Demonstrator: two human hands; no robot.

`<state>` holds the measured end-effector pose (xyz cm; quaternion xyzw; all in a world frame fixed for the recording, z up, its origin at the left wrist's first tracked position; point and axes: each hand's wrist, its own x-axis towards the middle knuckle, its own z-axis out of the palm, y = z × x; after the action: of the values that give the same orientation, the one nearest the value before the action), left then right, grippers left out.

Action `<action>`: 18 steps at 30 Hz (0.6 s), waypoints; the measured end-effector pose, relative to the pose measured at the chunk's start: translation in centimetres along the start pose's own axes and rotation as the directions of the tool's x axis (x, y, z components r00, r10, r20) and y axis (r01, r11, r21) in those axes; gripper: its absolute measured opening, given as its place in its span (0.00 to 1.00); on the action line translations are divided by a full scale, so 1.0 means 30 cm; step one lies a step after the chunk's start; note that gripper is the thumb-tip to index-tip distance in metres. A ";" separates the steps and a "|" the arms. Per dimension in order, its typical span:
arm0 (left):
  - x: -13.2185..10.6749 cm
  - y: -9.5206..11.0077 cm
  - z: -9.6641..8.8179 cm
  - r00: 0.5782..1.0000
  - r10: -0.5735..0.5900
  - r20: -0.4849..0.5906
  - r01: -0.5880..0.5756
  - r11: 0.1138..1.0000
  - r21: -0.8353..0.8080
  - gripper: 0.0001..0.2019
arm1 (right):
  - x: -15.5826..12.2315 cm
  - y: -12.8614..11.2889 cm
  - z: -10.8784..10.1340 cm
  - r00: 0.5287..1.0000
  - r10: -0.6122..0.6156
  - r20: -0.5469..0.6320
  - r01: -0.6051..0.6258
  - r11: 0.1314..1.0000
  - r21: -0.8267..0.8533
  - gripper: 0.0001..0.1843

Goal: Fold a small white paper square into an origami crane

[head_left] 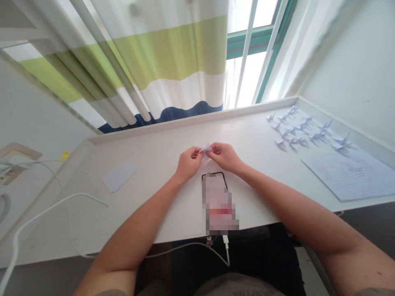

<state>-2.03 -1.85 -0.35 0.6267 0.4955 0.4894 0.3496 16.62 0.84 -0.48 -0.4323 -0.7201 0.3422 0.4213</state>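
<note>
Between my two hands, above the middle of the white desk, is a small piece of folded white paper with pointed corners. My left hand pinches its left side, fingers curled. From the right, my right hand grips the other side with thumb and bent fingers. The fingers hide part of the folds. Just below the hands lies a phone, its screen blurred out. At the far right of the desk stand several folded paper cranes, all white.
A stack of white paper sheets lies on the left, near a looping white cable. A charging plug meets the phone at the desk's front edge. Written sheets lie at right. A raised rim and curtain stand behind.
</note>
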 end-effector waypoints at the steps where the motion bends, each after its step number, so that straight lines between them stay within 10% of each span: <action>1: 0.000 0.000 0.001 1.000 -0.001 0.002 0.001 1.000 0.011 0.10 | 0.001 0.000 0.001 1.000 0.004 0.016 -0.004 1.000 -0.005 0.07; 18: 0.012 -0.003 -0.009 0.993 -0.027 0.115 0.044 0.987 -0.152 0.30 | 0.004 -0.008 0.002 1.000 0.029 0.012 -0.031 0.985 0.170 0.16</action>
<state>-2.30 -1.50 -0.27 0.6153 0.4467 0.4841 0.4331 16.45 0.85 -0.27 -0.4036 -0.6837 0.4109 0.4481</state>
